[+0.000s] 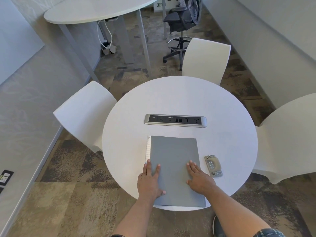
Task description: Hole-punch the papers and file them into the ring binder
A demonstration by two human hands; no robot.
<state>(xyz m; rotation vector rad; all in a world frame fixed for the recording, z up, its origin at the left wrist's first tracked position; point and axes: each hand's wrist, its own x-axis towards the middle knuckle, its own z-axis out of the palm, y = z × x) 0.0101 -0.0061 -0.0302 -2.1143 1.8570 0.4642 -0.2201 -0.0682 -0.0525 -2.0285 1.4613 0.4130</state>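
A: Both hands lie flat with fingers spread, gripping nothing. The left hand (150, 179) presses the left edge of the flat matte grey ring binder (176, 170), the right hand (198, 178) its right half.

B: And the binder itself?

A: Closed, at six o'clock on the round white table (179, 100), its near edge reaching the rim. A strip of lined white paper (148, 149) shows along its nine o'clock side; whether those sheets are inside or beneath, I cannot tell.

B: The punch?

A: The small brushed-metal hole punch (213, 165) sits just beside the binder at three o'clock, untouched.

B: Risks?

A: The tabletop looks smooth, so I'd judge the binder could slide under a push and tip off the near rim. Opening the cover might drag loose sheets askew, and uneven edges would mean misaligned holes.

B: Beyond that?

A: A silver-framed black socket strip (175, 120) at twelve o'clock, and three smooth white moulded chairs (85, 115) around the table
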